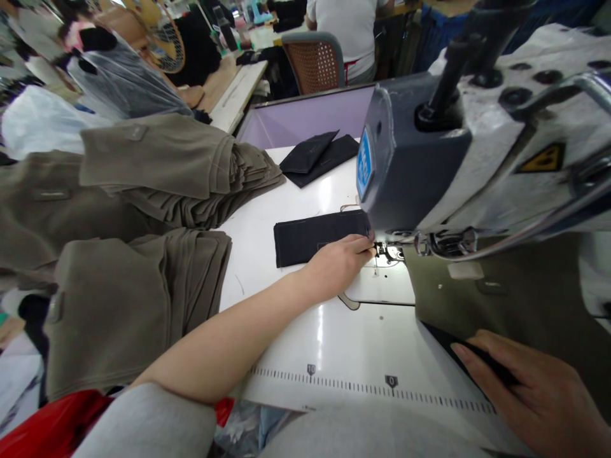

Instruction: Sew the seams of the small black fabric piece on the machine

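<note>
Now, right hand point(539, 397) pinches dark cloth point(487, 359) between thumb and fingers, at near edge of olive fabric point(539, 289). Left hand point(337, 261): fingers bunched beside presser foot point(382, 250), partly over black folded piece point(300, 236), flat on white table point(363, 346); whether pinching, cannot tell. Farther, lilac-walled bin point(310, 117) behind table; plastic bag point(128, 79) at upper left, contents unclear.
</note>
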`<state>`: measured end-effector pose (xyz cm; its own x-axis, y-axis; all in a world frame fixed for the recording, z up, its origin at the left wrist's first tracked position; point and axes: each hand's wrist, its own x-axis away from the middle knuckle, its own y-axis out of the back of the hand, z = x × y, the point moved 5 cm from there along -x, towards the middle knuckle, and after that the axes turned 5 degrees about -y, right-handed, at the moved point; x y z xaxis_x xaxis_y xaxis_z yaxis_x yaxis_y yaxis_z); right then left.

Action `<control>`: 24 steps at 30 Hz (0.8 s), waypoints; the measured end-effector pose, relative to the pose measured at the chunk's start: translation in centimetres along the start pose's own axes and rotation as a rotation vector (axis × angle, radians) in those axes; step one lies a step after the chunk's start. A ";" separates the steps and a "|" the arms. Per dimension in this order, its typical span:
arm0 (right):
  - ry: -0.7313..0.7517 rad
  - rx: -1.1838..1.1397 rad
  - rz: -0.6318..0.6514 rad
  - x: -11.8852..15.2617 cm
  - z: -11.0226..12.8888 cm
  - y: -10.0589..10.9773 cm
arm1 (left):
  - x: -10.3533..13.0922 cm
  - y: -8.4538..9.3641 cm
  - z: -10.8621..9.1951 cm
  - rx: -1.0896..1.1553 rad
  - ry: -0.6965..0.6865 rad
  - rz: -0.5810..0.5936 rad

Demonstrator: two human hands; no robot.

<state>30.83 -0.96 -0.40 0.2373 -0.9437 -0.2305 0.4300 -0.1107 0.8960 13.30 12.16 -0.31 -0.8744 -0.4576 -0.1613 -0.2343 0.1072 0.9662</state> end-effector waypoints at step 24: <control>-0.048 -0.054 -0.031 0.2 -0.3 -0.4 | 0.8 0.4 -0.8 -0.185 0.121 0.072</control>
<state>30.95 -1.03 -0.90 0.1814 -0.9541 -0.2384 0.4832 -0.1247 0.8666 12.86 11.10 0.09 -0.8259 -0.5586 -0.0765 -0.0820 -0.0151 0.9965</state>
